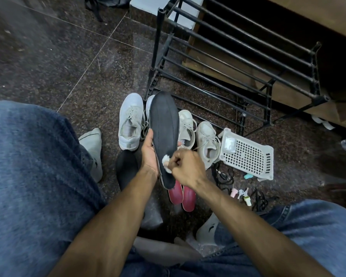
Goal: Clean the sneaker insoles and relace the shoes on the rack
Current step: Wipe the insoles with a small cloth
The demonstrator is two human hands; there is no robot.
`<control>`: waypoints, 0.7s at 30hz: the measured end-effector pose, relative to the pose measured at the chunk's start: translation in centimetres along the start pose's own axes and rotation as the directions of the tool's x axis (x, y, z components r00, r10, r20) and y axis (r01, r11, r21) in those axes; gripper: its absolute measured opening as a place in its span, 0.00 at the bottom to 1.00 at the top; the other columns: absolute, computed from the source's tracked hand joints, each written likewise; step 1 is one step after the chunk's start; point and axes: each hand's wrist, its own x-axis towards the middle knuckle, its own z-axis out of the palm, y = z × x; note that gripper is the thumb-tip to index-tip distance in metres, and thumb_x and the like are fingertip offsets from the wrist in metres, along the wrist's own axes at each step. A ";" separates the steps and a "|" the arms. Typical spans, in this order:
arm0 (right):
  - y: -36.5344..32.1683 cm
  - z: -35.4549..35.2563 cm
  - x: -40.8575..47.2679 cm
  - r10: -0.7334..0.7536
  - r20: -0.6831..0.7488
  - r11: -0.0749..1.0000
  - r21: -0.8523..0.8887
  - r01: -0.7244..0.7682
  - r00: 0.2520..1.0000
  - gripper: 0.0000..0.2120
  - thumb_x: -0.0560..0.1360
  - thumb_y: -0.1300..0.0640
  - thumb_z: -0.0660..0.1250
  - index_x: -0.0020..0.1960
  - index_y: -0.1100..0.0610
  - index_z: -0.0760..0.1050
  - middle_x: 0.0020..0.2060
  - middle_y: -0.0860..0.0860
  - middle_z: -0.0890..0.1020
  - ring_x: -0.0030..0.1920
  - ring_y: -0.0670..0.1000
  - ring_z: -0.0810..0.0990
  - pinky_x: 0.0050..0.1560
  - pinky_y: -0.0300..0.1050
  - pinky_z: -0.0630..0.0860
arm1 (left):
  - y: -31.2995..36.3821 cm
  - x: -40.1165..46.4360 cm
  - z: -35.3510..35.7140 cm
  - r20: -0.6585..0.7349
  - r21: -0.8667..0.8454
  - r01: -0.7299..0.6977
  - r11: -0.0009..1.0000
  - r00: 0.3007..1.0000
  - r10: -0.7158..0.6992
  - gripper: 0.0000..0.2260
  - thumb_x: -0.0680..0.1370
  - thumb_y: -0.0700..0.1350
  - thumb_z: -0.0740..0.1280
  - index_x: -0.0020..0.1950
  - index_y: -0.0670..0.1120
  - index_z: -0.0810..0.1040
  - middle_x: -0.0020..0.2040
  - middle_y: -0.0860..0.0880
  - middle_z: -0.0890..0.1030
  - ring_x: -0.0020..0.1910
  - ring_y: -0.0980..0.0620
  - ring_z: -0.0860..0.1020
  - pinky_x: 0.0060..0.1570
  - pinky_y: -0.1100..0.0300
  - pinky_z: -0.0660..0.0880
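Observation:
My left hand (148, 150) grips a long black insole (164, 124) by its left edge, holding it up over the floor. My right hand (185, 166) pinches a small white cotton wad (166, 163) and presses it on the insole's lower part. Behind the insole lie several pale sneakers: a white one (130, 120) at the left and two beige ones (207, 142) at the right. A second black insole (126, 168) lies on the floor below my left hand. Two red insoles (183, 195) lie under my right wrist.
An empty black metal shoe rack (228, 56) stands behind the sneakers. A white plastic basket (248, 154) lies tipped at the right, with black laces (225, 178) and small pastel bottles (241, 194) near it. My jeans-clad knees and socked feet (93, 150) flank the work spot.

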 end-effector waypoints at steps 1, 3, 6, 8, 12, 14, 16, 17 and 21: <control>-0.1 0.1 -0.6 -0.048 0.056 0.999 -0.017 0.049 0.997 0.08 0.70 0.55 0.71 0.33 0.51 0.77 0.37 0.43 0.80 0.41 0.48 0.79 0.43 0.45 0.77 | 0.1 0.1 -0.3 -0.024 -0.005 -0.004 1.000 1.000 0.004 0.29 0.79 0.61 0.57 0.42 0.39 0.86 0.41 0.37 0.83 0.36 0.43 0.82 0.41 0.54 0.80; 0.0 0.0 -1.0 -0.111 0.109 0.990 -0.073 0.119 0.988 0.07 0.71 0.56 0.71 0.35 0.51 0.78 0.37 0.43 0.78 0.41 0.48 0.79 0.44 0.45 0.76 | 0.0 0.2 -0.2 -0.043 0.000 -0.001 1.000 0.999 0.001 0.28 0.79 0.61 0.57 0.44 0.39 0.86 0.41 0.37 0.83 0.36 0.43 0.82 0.40 0.55 0.81; 0.3 -0.3 0.9 -0.041 -0.030 0.994 -0.103 0.038 0.999 0.11 0.70 0.56 0.70 0.31 0.49 0.72 0.40 0.44 0.80 0.43 0.52 0.80 0.45 0.47 0.78 | -0.7 -0.3 0.6 -0.024 0.017 -0.011 1.000 1.000 0.012 0.26 0.81 0.57 0.56 0.46 0.39 0.85 0.44 0.40 0.84 0.39 0.45 0.83 0.41 0.57 0.81; 0.0 -0.3 1.9 -0.009 -0.105 0.997 -0.078 0.001 0.994 0.14 0.69 0.56 0.70 0.29 0.47 0.70 0.40 0.45 0.81 0.43 0.53 0.80 0.44 0.47 0.78 | -1.0 -0.4 0.4 -0.034 0.016 -0.027 1.000 0.999 0.027 0.23 0.81 0.55 0.55 0.49 0.40 0.84 0.46 0.42 0.85 0.41 0.48 0.84 0.43 0.58 0.81; 0.0 0.4 1.4 -0.110 0.150 0.992 -0.051 0.119 0.983 0.11 0.71 0.59 0.71 0.32 0.49 0.75 0.35 0.44 0.80 0.42 0.47 0.78 0.45 0.42 0.76 | -0.4 -0.2 -0.8 -0.142 0.029 -0.058 0.998 0.988 0.061 0.20 0.80 0.55 0.59 0.54 0.40 0.81 0.48 0.42 0.84 0.42 0.47 0.83 0.43 0.57 0.81; 1.4 0.7 1.1 -0.111 0.371 0.982 -0.104 0.160 0.922 0.11 0.71 0.61 0.70 0.32 0.49 0.77 0.33 0.44 0.80 0.40 0.46 0.79 0.45 0.42 0.78 | -0.7 0.0 -1.4 -0.209 0.059 -0.007 0.998 0.978 0.019 0.20 0.79 0.55 0.61 0.56 0.39 0.80 0.48 0.40 0.83 0.42 0.45 0.82 0.45 0.55 0.80; 3.3 1.1 1.3 -0.054 0.540 0.963 -0.194 0.186 0.840 0.09 0.70 0.63 0.68 0.34 0.52 0.80 0.35 0.45 0.83 0.41 0.47 0.82 0.45 0.44 0.80 | -1.8 0.1 -2.5 -0.310 0.169 0.098 0.981 0.950 -0.041 0.17 0.77 0.52 0.63 0.55 0.40 0.80 0.47 0.40 0.82 0.43 0.44 0.80 0.46 0.54 0.76; 4.3 1.4 1.5 -0.024 0.573 0.963 -0.207 0.173 0.819 0.08 0.70 0.63 0.68 0.35 0.53 0.81 0.35 0.44 0.83 0.41 0.45 0.82 0.44 0.44 0.79 | -2.4 0.3 -3.4 -0.366 0.259 0.155 0.953 0.929 -0.052 0.15 0.76 0.51 0.64 0.53 0.40 0.80 0.47 0.40 0.82 0.44 0.44 0.79 0.47 0.53 0.75; 8.1 2.9 3.1 0.081 0.532 0.984 -0.180 0.018 0.843 0.12 0.70 0.60 0.73 0.29 0.50 0.78 0.31 0.42 0.81 0.38 0.44 0.81 0.47 0.47 0.80 | -4.4 1.0 -7.4 -0.527 0.499 0.313 0.808 0.850 -0.004 0.09 0.77 0.41 0.63 0.54 0.40 0.78 0.47 0.41 0.81 0.44 0.43 0.78 0.45 0.53 0.75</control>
